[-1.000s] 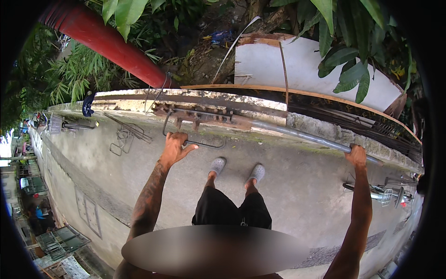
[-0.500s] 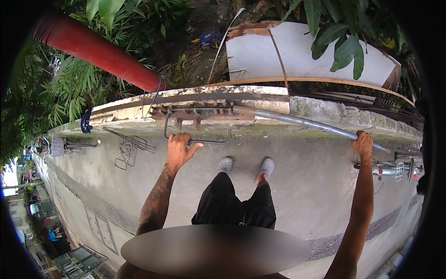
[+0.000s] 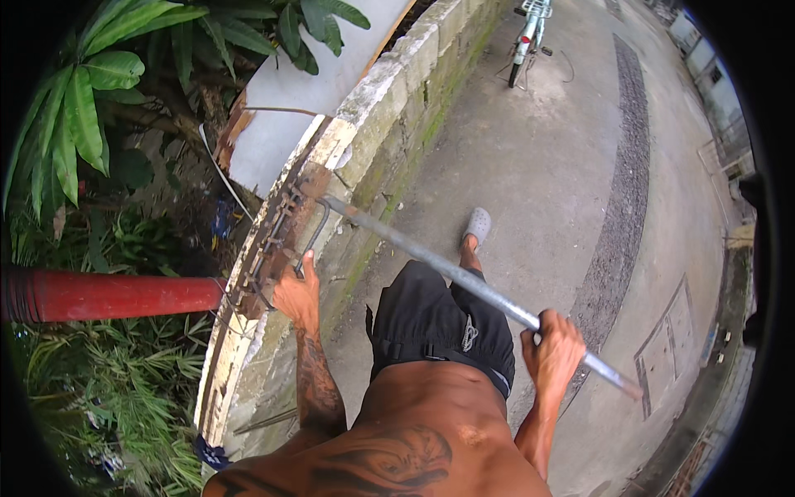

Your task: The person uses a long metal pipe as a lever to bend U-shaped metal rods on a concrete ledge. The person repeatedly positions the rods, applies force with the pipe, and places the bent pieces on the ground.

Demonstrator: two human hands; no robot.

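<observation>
My left hand (image 3: pixel 296 291) is closed on a bent steel rod (image 3: pixel 321 225), its thumb pointing up along it. The rod lies at a rusty bending jig (image 3: pixel 277 236) with upright pegs, fixed along the top of a low wall. My right hand (image 3: pixel 553 348) is wrapped around a long grey metal pipe (image 3: pixel 431 261) near its outer end. The pipe slants across in front of my body, and its far end meets the jig beside the rod. How the pipe's end sits over the rod cannot be made out.
The mossy block wall (image 3: pixel 389 124) curves away ahead. Beyond it are a red pipe (image 3: pixel 124 296), a white board (image 3: pixel 281 153) and leafy plants (image 3: pixel 91 108). A bicycle (image 3: pixel 530 37) stands on the concrete ground (image 3: pixel 530 157). Dark cloth (image 3: pixel 212 453) hangs at the wall's near end.
I have turned, so the wall now runs along my left. The pipe has swung round toward my body with my right hand on it. My left hand still grips the rod.
</observation>
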